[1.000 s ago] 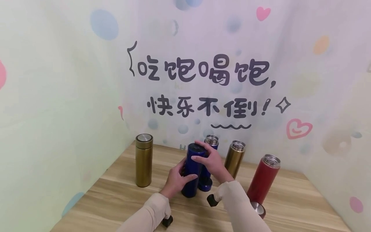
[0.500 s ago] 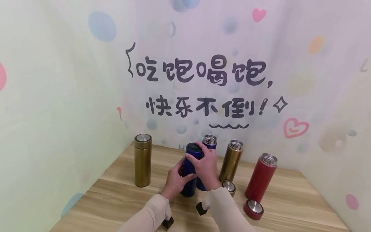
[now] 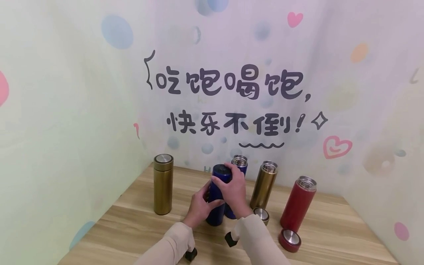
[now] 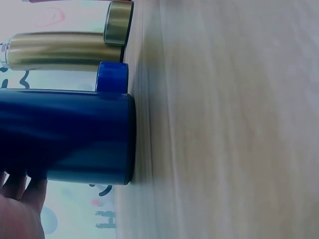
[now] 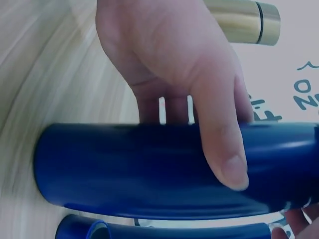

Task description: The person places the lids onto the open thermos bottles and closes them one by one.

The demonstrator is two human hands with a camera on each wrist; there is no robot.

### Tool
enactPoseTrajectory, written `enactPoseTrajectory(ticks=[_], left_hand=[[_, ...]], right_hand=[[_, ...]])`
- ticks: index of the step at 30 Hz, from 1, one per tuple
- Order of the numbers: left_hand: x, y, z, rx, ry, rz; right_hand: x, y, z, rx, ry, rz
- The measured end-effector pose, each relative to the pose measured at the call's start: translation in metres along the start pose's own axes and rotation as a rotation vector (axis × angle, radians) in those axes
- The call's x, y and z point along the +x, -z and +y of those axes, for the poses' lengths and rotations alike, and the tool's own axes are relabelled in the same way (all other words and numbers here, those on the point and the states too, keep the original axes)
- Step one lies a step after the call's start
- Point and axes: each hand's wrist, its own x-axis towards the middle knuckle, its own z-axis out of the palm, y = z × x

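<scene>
Your left hand [image 3: 198, 208] grips the front blue bottle [image 3: 216, 192] round its side, your right hand [image 3: 236, 187] its top; it stands upright on the tabletop [image 3: 126, 228] (an uncapped blue bottle [image 3: 240, 161] just behind).

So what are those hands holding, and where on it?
The nearer blue bottle: the left hand grips its body, the right hand its top end.

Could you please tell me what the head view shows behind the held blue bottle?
A lidless blue bottle stands there, mouth showing; the right hand and the held blue bottle hide its middle.
</scene>
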Motion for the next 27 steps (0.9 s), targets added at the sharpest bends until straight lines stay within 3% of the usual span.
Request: enactPoseTrajectory(ticks=[9,13,18,27], left_hand=[[0.003,0.002,-0.001,-0.051,0.036,-0.062],[0.001,0.006,0.012,-0.069,0.003,-0.074],[-0.004,0.012,0.033,-0.079,-0.005,-0.09],[-0.007,0.011,0.04,-0.075,0.042,-0.077]], right_hand=[[0.014,0.019,0.015,0.309,-0.071,-0.339],[0.02,0.026,0.019,0.377,-0.061,-0.424],[0.023,0.029,0.018,0.324,-0.067,-0.438],[0.02,0.025,0.017,0.189,-0.038,-0.355]])
